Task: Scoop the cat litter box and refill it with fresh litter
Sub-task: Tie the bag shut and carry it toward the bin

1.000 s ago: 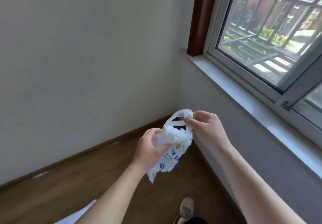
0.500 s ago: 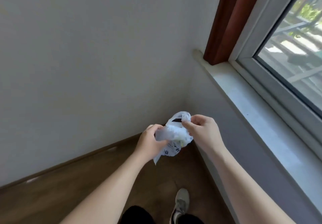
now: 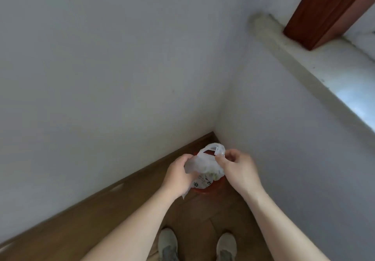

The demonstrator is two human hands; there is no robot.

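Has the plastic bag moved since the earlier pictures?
Yes: the plastic bag has come lower toward the room corner; the red bin now shows beneath it.

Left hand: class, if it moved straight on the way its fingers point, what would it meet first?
The left hand grips the plastic bag; pushing on, it would probably meet the right hand, though depth is unclear.
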